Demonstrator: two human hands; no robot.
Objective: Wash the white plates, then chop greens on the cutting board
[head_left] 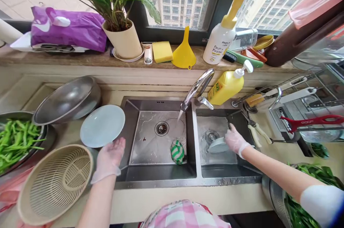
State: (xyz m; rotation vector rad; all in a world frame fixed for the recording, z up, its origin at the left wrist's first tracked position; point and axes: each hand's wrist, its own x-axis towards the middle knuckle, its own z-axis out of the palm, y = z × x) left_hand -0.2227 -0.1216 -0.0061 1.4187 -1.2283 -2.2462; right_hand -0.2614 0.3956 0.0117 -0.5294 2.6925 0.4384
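Note:
My left hand (109, 158), in a clear glove, is at the near edge of a white plate (102, 126) on the counter left of the sink. Its fingers are stretched out, and I cannot tell whether they touch the rim. In the small right basin (212, 170), my gloved right hand (235, 140) grips another white plate (218, 145), tilted low over the drain. A green-and-white striped cloth (177, 152) lies in the large left basin (150, 156). Water runs into that basin from the chrome faucet (199, 88).
At left are a beige colander (57, 185), a steel bowl (68, 99) and a bowl of green peppers (18, 140). A yellow soap bottle (227, 86) stands behind the faucet. Scissors (255, 129), a dish rack (309, 102) and a pot of leafy greens (309, 192) are at right.

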